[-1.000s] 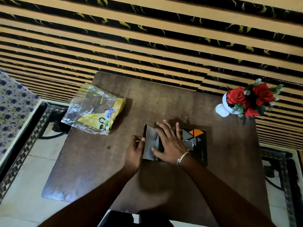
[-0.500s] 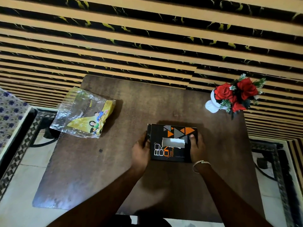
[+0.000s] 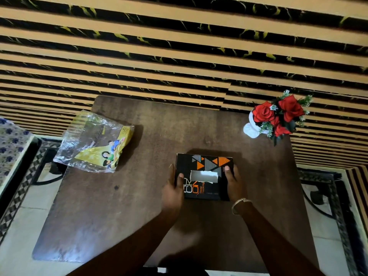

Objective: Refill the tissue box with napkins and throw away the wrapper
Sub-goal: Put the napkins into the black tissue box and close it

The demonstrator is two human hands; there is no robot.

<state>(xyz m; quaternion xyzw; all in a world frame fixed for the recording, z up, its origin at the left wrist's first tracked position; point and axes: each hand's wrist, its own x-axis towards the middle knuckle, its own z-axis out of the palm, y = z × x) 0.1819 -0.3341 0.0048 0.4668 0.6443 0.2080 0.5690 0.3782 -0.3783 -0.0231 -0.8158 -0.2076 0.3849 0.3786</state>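
The box (image 3: 204,176) lay flat on the dark worktop (image 3: 139,206), a little right of centre and toward the near edge, its black top with orange and grey triangles facing up. White napkins (image 3: 203,175) showed through the slot in the top. The left hand (image 3: 172,189) gripped the box's left end, thumb curled over the top edge and fingers down the side. The right hand (image 3: 233,181) gripped the right end the same way, thumb resting on the top; a bracelet (image 3: 240,204) sat on that wrist. The box seemed to rest on the worktop rather than hang above it, though the dim light left that unsure. The wrapper (image 3: 95,142), clear plastic with a yellow printed panel, lay crumpled at the far left, well apart from the box and overhanging the worktop's left edge. A white vase (image 3: 251,128) of red roses (image 3: 278,116) stood at the far right corner, against the striped wall (image 3: 179,46).
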